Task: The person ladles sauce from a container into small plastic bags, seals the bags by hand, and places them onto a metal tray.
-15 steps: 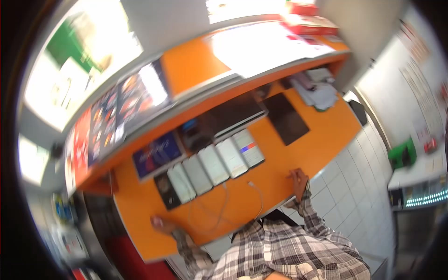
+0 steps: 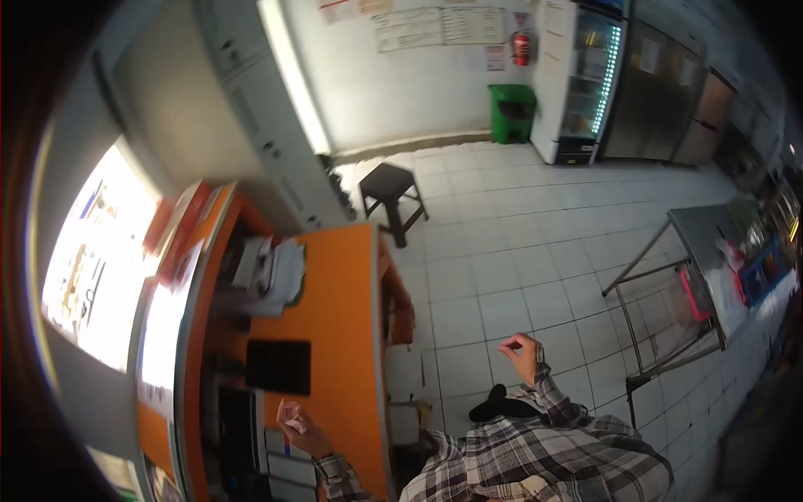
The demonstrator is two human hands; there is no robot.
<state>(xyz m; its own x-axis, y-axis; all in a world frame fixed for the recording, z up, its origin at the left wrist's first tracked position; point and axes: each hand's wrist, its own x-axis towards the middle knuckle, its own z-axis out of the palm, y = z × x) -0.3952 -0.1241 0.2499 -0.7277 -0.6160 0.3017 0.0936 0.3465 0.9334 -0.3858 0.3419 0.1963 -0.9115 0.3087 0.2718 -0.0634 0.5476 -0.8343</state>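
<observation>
From my remote station, I read the right hand (image 2: 522,355) as suspended over the floor, outside the worktop's front edge. Its fingers bend toward the thumb; no object is visible in that grip, and I cannot tell whether the tips meet. The left hand (image 2: 303,428) is above the worktop (image 2: 343,335) with fingers curled—contents, if any, indeterminate.

Beside and partly under it lie the phones (image 2: 293,470). Hazard, in my judgement: a low wrist or loose cuff could drag one out of line. Next, the dark tablet (image 2: 278,366) lies flat, near the fingers; a sideways knuckle strike could shift it. Toward the far end, a sleeve could disturb the loose papers (image 2: 288,274). Beyond, the stool (image 2: 386,182) presents a trip hazard.
</observation>
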